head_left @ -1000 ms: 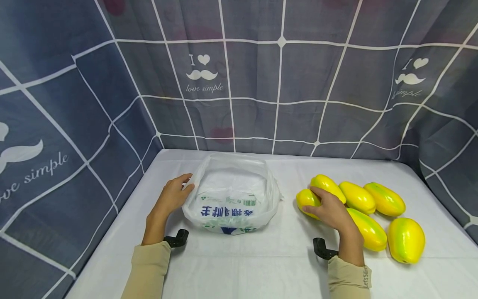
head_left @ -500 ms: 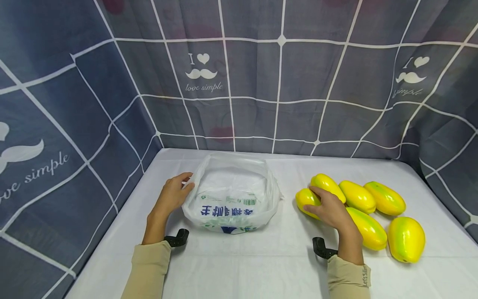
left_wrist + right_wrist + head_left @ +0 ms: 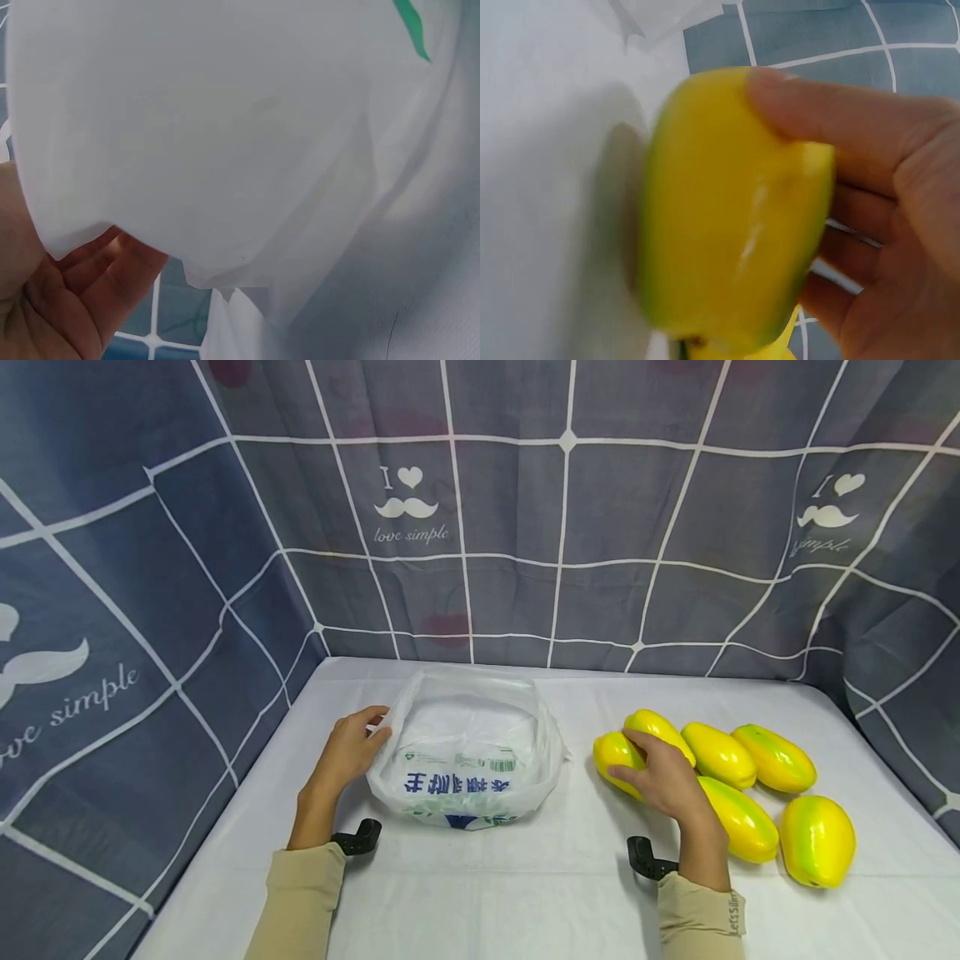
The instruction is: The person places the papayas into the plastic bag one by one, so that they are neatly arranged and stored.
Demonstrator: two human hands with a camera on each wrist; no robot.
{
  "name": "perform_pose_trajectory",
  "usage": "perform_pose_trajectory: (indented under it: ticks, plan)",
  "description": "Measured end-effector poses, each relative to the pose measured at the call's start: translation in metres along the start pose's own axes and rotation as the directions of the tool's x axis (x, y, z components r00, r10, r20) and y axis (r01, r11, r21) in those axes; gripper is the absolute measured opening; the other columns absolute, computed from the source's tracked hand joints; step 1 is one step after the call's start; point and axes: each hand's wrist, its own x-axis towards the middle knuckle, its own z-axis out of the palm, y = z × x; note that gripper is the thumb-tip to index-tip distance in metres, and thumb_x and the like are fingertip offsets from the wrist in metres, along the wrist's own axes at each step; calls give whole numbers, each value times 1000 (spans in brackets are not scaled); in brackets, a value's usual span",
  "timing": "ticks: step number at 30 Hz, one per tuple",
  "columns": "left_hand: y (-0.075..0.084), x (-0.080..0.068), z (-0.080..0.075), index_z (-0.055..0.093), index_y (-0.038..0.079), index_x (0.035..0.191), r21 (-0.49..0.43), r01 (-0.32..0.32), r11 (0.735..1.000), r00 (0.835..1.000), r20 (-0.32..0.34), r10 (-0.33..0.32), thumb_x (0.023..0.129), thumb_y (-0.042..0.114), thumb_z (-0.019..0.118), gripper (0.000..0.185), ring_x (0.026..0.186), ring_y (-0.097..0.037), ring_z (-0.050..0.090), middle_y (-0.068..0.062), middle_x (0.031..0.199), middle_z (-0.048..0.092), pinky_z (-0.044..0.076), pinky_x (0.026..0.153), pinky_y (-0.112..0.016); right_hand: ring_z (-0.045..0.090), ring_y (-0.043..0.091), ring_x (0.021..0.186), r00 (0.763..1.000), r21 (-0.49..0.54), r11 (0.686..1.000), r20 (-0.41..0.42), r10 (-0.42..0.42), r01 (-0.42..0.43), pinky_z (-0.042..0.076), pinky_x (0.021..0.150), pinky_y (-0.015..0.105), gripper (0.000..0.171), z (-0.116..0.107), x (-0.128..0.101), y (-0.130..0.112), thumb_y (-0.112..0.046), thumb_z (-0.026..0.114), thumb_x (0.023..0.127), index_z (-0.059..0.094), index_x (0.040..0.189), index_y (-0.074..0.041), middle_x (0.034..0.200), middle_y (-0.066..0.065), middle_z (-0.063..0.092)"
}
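In the head view, a white plastic bag with blue print lies with its mouth spread wide on the white table. My left hand holds the bag's left rim, thumb and fingers at its edge; in the left wrist view the film covers part of the fingers. To the right, my right hand grips a yellow mango, the leftmost of the group. The right wrist view shows this mango with green sides, thumb on one face and fingers behind it.
Several more yellow-green mangoes lie right of and behind my right hand, among them one at the back and one at the far right. A grey checked curtain borders the table at the back and sides.
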Motion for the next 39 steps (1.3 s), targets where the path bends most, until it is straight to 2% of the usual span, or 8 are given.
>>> perform_pose_trajectory:
  ticks: [3,7,10,16,22,26,31,39]
  plan:
    - [0,0,1,57,-1,133,-2,0,1000,1000,9,0,99,9,58,36,101,-37,61,-25,121,61,51,82,-49,47,46,124,994,15,999,-100,-45,47,34,103,58,65,2,2,-3,-16,77,85,49,139,8,136,28,52]
    - [-1,1,1,57,-1,133,5,1,1000,1000,9,-1,99,10,58,36,102,-37,61,-25,121,61,51,84,-49,47,45,126,964,46,990,-237,-120,134,35,103,57,63,7,7,-11,-13,79,84,52,137,6,137,26,52]
    - [-2,1,0,58,0,133,14,0,1000,1000,5,0,99,11,58,36,103,-38,60,-24,121,61,50,84,-49,50,42,123,944,79,980,-294,-150,180,39,99,56,62,11,10,-19,-14,80,83,54,137,3,136,23,55]
    - [-3,2,1,58,0,133,17,-8,1000,1000,0,8,99,11,57,36,99,-36,61,-23,119,62,50,83,-49,51,36,125,927,143,952,-306,-217,270,39,102,53,63,22,13,-45,-15,80,84,53,139,0,139,17,55]
    - [-2,3,0,57,-1,133,16,0,1000,1000,-2,0,100,13,55,36,101,-37,61,-24,120,62,49,85,-50,47,33,131,910,136,929,-289,-296,345,36,106,51,64,35,16,-70,-16,78,85,51,142,-3,144,12,51]
    - [-2,2,0,56,-2,134,9,8,1000,1000,1,-8,101,14,54,37,101,-37,61,-25,122,61,50,84,-50,51,32,128,879,136,910,-346,-327,392,41,104,48,68,43,16,-82,-14,81,82,51,142,-3,142,13,53]
    - [-2,2,0,57,-2,133,-1,11,1000,1000,-11,-11,101,16,55,37,100,-36,62,-25,121,61,50,85,-49,57,31,120,852,155,902,-424,-308,403,45,99,46,74,47,14,-98,-12,86,77,50,140,1,136,16,57]
    - [-2,2,0,60,-1,131,-9,6,1000,1000,-24,-6,101,15,55,34,99,-36,62,-24,120,62,49,84,-49,56,26,120,860,262,859,-397,-321,441,45,99,45,65,55,15,-114,-16,85,78,57,136,-6,135,11,58]
